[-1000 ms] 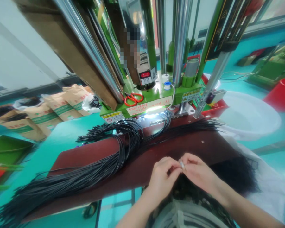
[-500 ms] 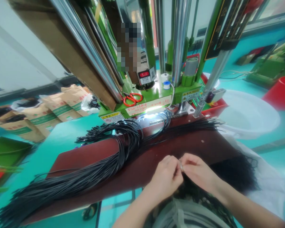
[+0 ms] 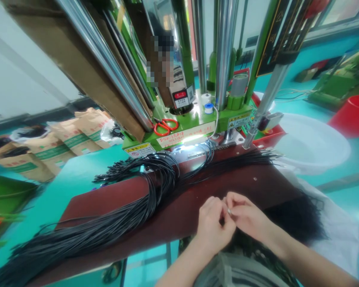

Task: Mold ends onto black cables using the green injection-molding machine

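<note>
Low over the front edge of the dark red work board [image 3: 203, 199], my two hands meet with the fingers pinched. My left hand [image 3: 213, 223] is closed, its thumb and forefinger curled together. My right hand [image 3: 248, 215] is closed too, pinching a small silvery piece [image 3: 229, 211] where the fingertips meet; most of it is hidden, so its kind does not show. Left of the hands, a thick bundle of black cables [image 3: 107, 223] runs across the board. More black cables [image 3: 242, 162] lie along the back, and another dark heap [image 3: 296, 217] lies right of my right arm.
Behind the board stands a green press [image 3: 203, 125] with steel columns, carrying red-handled scissors [image 3: 165, 126] and a blue-and-white tape roll [image 3: 208, 108]. A white basin [image 3: 314, 139] and a red bucket [image 3: 354, 115] are to the right. Paper sacks [image 3: 60, 143] stand at the left.
My hands have shifted slightly right and stay pinched together. The whole view has moved a little; the cables lie as before.
</note>
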Available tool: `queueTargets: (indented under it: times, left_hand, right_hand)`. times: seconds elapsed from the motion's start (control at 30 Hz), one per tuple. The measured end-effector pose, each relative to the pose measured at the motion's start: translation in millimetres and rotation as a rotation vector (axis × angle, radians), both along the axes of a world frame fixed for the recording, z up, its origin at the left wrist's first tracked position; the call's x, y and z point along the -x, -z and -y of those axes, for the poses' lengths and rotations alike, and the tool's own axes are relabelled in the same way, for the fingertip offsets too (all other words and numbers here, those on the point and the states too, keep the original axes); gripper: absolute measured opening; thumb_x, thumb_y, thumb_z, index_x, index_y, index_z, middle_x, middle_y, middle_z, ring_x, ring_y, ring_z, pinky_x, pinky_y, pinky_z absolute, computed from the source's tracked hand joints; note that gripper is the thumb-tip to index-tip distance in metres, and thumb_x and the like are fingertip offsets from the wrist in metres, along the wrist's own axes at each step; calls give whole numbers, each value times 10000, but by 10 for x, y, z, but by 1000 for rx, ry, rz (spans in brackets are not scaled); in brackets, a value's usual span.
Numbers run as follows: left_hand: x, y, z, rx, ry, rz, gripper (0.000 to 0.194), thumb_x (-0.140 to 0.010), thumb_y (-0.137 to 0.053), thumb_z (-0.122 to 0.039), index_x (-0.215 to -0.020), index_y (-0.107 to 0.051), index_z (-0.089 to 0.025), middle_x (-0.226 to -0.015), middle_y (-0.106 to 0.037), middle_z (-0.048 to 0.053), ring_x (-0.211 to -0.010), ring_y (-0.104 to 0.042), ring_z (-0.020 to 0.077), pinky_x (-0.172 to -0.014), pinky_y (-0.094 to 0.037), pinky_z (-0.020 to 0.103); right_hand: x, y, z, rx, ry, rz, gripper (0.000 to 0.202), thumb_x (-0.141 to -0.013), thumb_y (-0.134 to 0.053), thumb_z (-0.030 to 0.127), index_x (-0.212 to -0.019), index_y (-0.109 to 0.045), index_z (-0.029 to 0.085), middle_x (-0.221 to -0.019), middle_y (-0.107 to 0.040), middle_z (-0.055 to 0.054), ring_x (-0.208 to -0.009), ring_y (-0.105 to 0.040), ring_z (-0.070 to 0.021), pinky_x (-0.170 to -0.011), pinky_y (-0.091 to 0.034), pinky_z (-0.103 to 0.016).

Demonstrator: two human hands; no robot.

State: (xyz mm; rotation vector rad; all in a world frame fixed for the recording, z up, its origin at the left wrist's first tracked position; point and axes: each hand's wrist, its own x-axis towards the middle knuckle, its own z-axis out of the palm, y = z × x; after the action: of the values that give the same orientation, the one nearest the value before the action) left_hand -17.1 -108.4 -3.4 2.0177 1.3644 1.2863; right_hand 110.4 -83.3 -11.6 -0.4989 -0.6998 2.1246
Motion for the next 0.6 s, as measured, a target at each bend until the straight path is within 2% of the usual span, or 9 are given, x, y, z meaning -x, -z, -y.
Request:
queueTargets:
  times: [0.13,0.37,0.6]
  left_hand:
    - [-19,53,13,-16,-34,36,206,-658,-445,-26,-611,-331,-191,-559,-385,-20,-546,-355,106,-509,-269,236]
    - [7,81,-14,-2,23,109,203,-645,-462,-28,-598,-347,-189,-551,-369,-34,-542,-357,96,-513,-280,228]
    - [127,88,18,260,93,197,102,-732,-493,-88,-686,-464,-175,-652,-479,-13,-614,-444,97,-583,-359,225]
  right_hand:
    - [30,22,6,37,0,-45,98,-636,-594,69,-643,-554,159,-650,-510,5,-626,-457,-121,-600,-358,-228]
    - [39,55,-13,78,-7,-83,119,-584,-522,47,-614,-524,162,-625,-477,3,-612,-427,-130,-600,-344,-248]
    - [27,79,-19,18,32,-62,121,-658,-508,52,-665,-541,168,-679,-505,-16,-714,-469,-166,-701,-341,-295]
